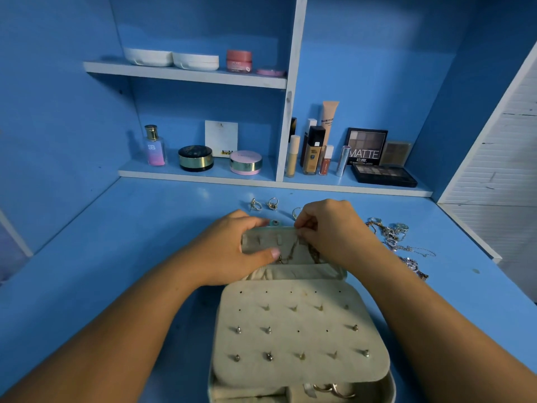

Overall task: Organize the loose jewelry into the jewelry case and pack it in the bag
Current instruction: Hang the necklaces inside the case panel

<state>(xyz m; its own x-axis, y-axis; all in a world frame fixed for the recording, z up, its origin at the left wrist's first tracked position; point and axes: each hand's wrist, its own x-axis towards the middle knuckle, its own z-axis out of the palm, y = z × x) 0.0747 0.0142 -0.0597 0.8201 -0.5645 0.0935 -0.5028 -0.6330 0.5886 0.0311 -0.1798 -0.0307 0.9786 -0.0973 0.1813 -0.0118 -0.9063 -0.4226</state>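
Holding case lid (261,241) with our left hand (229,245) curled round it; our right hand (334,231) pinches a chain (290,254) at its top edge.

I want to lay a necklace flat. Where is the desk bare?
Bare: the desk left of the case, out to the wall, and the strip between the rings and the shelf. Crowded: right of the case, where the chains are heaped.
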